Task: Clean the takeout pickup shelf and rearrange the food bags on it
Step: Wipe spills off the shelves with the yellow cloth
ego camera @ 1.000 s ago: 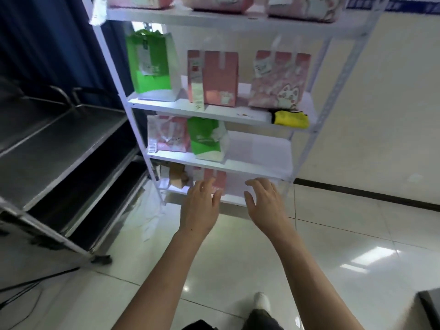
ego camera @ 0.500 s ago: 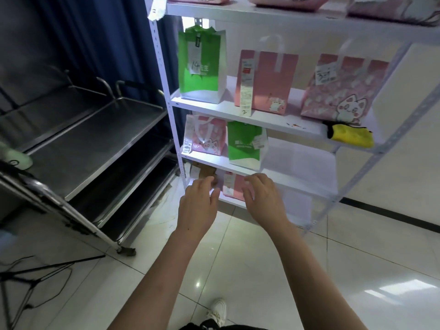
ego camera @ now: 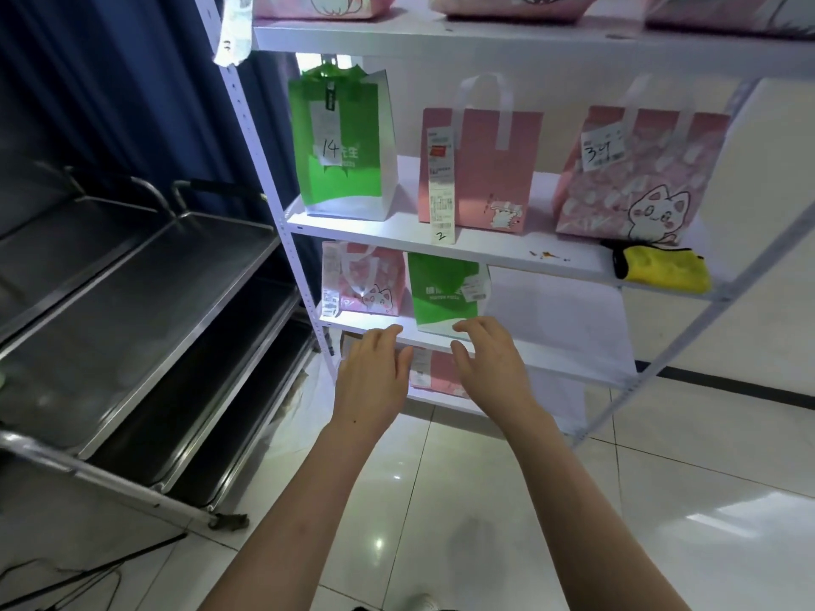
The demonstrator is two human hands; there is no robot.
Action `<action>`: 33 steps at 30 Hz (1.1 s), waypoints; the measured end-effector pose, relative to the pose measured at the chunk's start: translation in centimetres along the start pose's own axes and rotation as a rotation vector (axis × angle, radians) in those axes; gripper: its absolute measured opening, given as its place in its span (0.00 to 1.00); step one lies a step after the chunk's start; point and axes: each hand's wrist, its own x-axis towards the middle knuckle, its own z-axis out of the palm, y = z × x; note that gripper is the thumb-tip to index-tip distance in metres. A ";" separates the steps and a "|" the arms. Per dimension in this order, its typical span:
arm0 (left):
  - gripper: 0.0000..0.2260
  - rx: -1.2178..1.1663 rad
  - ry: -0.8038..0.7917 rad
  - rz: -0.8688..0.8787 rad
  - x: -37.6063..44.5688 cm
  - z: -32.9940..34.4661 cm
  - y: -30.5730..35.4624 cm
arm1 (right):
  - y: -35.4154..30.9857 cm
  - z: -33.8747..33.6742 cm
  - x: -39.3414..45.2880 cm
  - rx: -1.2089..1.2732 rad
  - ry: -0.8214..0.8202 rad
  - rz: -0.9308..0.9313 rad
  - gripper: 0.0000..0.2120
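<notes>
A white metal shelf (ego camera: 494, 251) holds food bags on several levels. One level carries a green bag marked 14 (ego camera: 342, 143), a plain pink bag (ego camera: 483, 169) with a long receipt, and a pink cat bag marked 34 (ego camera: 635, 174); a yellow cloth (ego camera: 661, 270) lies at its right front edge. Below stand a small pink cat bag (ego camera: 364, 280) and a small green bag (ego camera: 445, 293). My left hand (ego camera: 372, 377) and my right hand (ego camera: 494, 368) hover open and empty in front of that lower level. Another pink bag (ego camera: 434, 374) shows between them, lower down.
A steel trolley (ego camera: 132, 310) with stacked trays stands to the left, close against the shelf's post. Dark blue curtain hangs behind it. More pink bags (ego camera: 507, 2) sit on the top level. Small crumbs (ego camera: 547, 255) lie beside the cloth. Glossy tiled floor (ego camera: 661, 500) spreads to the right.
The view has moved closer to the shelf and shifted left. Both hands stay open and have risen from the bottom level toward the level with the small green bag.
</notes>
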 end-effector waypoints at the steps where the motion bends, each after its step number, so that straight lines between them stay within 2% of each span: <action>1: 0.18 -0.010 -0.010 0.008 0.6 0.3 0.3 | 0.4 -0.4 0.2 0.000 0.009 0.013 0.13; 19: 0.18 -0.052 -0.147 0.305 10.8 5.8 9.1 | 10.2 -7.7 2.7 -0.069 0.267 0.207 0.12; 33: 0.20 -0.087 -0.295 0.564 21.7 13.3 20.3 | 20.4 -13.1 9.4 -0.230 0.356 0.421 0.13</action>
